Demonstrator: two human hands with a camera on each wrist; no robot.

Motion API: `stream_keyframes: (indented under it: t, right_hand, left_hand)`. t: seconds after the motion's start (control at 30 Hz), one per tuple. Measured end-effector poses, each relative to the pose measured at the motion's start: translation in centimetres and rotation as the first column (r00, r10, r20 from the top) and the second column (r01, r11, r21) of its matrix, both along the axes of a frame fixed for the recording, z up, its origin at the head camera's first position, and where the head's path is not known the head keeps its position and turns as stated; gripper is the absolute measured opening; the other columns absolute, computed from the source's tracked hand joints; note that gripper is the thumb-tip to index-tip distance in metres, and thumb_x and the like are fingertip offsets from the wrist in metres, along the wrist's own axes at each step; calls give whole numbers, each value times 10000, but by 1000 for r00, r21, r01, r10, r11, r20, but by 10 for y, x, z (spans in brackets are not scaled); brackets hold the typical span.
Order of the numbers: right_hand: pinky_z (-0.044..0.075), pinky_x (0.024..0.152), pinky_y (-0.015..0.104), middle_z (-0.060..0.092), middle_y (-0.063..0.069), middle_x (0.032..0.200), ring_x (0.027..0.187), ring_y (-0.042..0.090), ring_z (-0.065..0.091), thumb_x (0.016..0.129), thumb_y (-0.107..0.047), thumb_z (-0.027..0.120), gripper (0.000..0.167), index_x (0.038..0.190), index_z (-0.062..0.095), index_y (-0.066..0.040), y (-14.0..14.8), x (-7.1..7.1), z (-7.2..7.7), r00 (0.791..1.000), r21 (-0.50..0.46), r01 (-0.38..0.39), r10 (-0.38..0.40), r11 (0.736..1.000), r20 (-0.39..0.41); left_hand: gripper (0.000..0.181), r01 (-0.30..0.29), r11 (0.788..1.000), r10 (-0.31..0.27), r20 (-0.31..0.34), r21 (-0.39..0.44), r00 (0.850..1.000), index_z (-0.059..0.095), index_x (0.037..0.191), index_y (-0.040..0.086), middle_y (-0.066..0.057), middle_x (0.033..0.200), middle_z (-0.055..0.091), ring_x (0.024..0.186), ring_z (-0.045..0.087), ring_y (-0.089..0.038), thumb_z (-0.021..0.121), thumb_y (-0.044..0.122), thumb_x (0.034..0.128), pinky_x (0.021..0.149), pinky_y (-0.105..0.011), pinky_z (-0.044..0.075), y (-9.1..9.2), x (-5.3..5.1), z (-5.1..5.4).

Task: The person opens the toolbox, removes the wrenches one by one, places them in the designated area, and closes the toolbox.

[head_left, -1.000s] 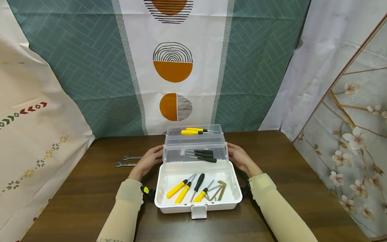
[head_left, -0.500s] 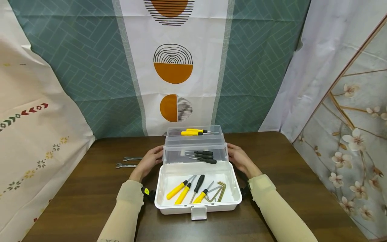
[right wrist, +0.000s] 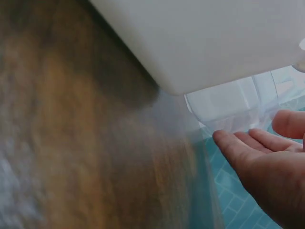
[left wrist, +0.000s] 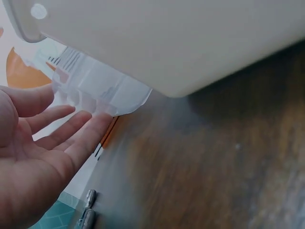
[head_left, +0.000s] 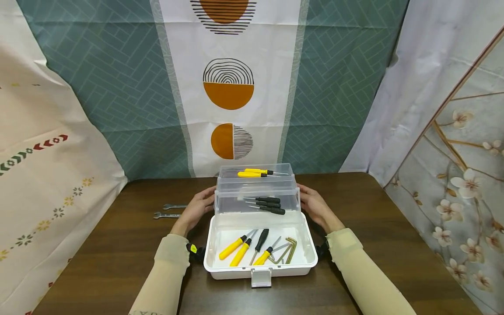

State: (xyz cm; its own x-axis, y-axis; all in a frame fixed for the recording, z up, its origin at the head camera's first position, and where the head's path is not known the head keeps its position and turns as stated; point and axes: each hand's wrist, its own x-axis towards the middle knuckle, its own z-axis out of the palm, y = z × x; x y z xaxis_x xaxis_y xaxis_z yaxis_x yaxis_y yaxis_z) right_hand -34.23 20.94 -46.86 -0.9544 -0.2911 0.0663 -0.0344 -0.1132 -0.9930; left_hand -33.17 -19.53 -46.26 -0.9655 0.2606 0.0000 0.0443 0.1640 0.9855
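A white toolbox [head_left: 220, 274] stands on the table with its clear lid [head_left: 228, 203] folded back. On either side of that lid are my hands. My left hand [head_left: 197, 208] reaches along its left edge; in the left wrist view the extended fingers [left wrist: 90, 136] meet the clear plastic. My right hand [head_left: 316, 209] is at the right edge, fingertips [right wrist: 226, 138] against or just beside the plastic. Several yellow screwdrivers [head_left: 232, 248], a black screwdriver [head_left: 262, 238] and brass-coloured hex keys [head_left: 292, 251] lie in the box. Smaller black screwdrivers [head_left: 271, 210] and yellow ones [head_left: 252, 174] lie in the lid section.
Two open-end wrenches [head_left: 166, 215] lie on the brown table [head_left: 118, 245], left of my left hand. The box's front latch [head_left: 261, 278] hangs down. A patterned curtain [head_left: 334, 87] rises behind the table's far edge, with cloths at both sides.
The head view has shifted slightly, so the scene sits a little lower and further right. Hands, box and tools keep the same places relative to each other.
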Motion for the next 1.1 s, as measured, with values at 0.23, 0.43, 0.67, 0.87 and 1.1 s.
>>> stream_keyframes:
  t: [0.23, 0.43, 0.67, 0.87, 1.1]
  right_hand:
    - [509, 958, 245, 482, 167, 1514, 1193, 93, 576, 1081, -109, 489, 566, 1582, 309, 83, 3, -1, 1, 996, -30, -6, 4, 1000, -86]
    - [492, 982, 210, 342, 238, 1607, 1215, 69, 552, 1068, -4, 426, 552, 1597, 284, 66, 1, 0, 11, 996, -25, 38, -40, 999, -75]
    - [487, 988, 184, 360, 254, 1594, 1236, 76, 549, 1077, 7, 459, 521, 1572, 316, 84, 1, 3, 20, 992, 2, 80, -79, 997, -103]
    - [513, 968, 196, 391, 263, 1565, 1223, 28, 585, 1058, 42, 471, 510, 1550, 345, 89, 2, 7, 27, 984, -22, 97, -99, 995, -147]
    - [536, 939, 202, 356, 292, 1572, 1187, 18, 610, 1011, 148, 460, 537, 1532, 336, 123, 4, 6, 32, 974, -60, 83, -93, 995, -208]
  left_hand:
    - [514, -18, 1000, 18, -38, 13, 999, 344, 1608, 22, -208, 1610, 399, 1422, 464, -401, 453, 152, 1124, 1166, -539, 386, 2, 0, 5]
    - [521, -33, 998, 38, -89, 52, 995, 362, 1596, 6, -212, 1621, 376, 1448, 432, -398, 497, 118, 1106, 1180, -533, 363, 3, 0, 11]
    - [521, -56, 997, 62, -124, 50, 990, 410, 1576, 22, -194, 1615, 394, 1467, 402, -391, 549, 149, 1090, 1184, -564, 349, 3, 4, 16]
    - [499, -67, 995, 76, -145, 71, 986, 420, 1559, 16, -198, 1575, 441, 1429, 455, -383, 546, 94, 1082, 1173, -552, 375, 4, 8, 25]
    - [505, -85, 995, 94, -157, 61, 983, 415, 1553, 22, -180, 1592, 423, 1435, 470, -376, 534, 21, 1062, 1150, -495, 407, 5, 11, 36]
